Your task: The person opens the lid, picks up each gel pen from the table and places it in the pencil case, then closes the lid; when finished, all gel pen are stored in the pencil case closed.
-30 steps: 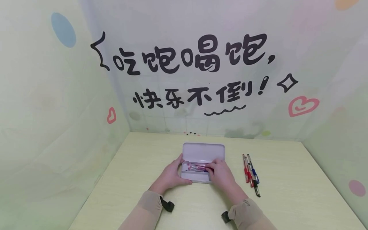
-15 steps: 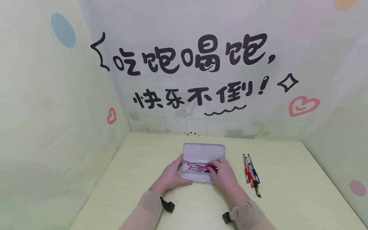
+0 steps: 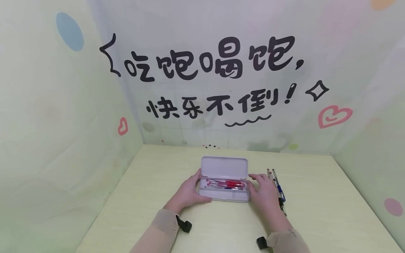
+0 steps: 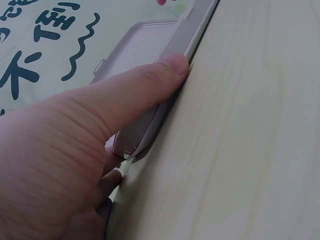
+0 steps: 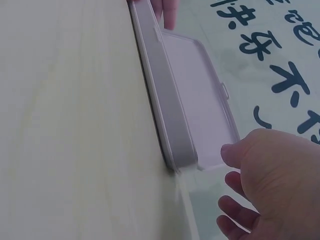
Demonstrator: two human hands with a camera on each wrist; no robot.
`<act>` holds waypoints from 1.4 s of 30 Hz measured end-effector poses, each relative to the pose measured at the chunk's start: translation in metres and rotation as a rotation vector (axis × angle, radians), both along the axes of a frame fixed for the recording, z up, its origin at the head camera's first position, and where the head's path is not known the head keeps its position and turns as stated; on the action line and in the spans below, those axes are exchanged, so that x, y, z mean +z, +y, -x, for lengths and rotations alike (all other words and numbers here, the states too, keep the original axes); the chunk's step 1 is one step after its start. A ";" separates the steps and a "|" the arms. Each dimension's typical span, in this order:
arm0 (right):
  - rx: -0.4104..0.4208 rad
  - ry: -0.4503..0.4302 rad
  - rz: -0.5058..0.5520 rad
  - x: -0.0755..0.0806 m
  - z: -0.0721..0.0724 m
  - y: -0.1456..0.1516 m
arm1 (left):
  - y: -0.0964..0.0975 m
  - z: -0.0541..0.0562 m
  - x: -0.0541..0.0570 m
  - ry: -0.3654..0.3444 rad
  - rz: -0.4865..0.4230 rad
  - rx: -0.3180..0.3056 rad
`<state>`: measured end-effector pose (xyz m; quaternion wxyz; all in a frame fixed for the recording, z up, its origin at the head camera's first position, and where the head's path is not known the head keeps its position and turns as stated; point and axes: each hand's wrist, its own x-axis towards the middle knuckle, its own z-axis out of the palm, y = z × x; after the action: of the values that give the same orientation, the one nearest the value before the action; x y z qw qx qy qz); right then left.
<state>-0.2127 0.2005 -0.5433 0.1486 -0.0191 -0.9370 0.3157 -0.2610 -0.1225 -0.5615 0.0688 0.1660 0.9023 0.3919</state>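
A pale lilac pencil case (image 3: 209, 194) stands on the table with its lid (image 3: 224, 167) raised at the back. Several pens (image 3: 226, 184) with red parts lie in its rear compartment; the front compartments show bare. My left hand (image 3: 189, 192) grips the case's left end, and the left wrist view shows the thumb (image 4: 150, 82) along its front wall. Just off the right end is my right hand (image 3: 265, 191), holding nothing, its fingers loosely bent. In the right wrist view a gap shows between that hand and the case (image 5: 167, 95).
More pens (image 3: 281, 193), with red, blue and black parts, lie on the table (image 3: 316, 196) beyond the right hand, which partly covers them. A printed backdrop (image 3: 177, 133) rises behind the table, with side panels left and right.
My right hand has let go of a red pen inside the case and moved right, toward the loose pens. The left hand has stayed on the case.
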 end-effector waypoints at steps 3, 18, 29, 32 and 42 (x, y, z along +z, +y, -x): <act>-0.028 -0.007 0.016 0.002 -0.004 0.013 | -0.001 0.001 -0.001 0.004 0.000 0.005; -0.197 -0.110 0.041 0.000 -0.021 0.066 | -0.002 0.001 -0.002 0.014 0.000 -0.005; -0.281 -0.206 -0.008 -0.005 -0.025 0.074 | -0.002 0.001 -0.002 0.000 0.003 -0.003; -0.288 -0.217 -0.021 -0.006 -0.025 0.076 | -0.001 0.001 -0.002 0.000 -0.003 -0.006; -0.279 -0.210 -0.065 -0.004 -0.023 0.077 | -0.002 0.003 -0.003 0.015 -0.006 -0.009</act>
<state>-0.1899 0.2774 -0.5469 0.0930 -0.1769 -0.9453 0.2579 -0.2641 -0.1246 -0.5643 0.0634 0.1732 0.9008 0.3930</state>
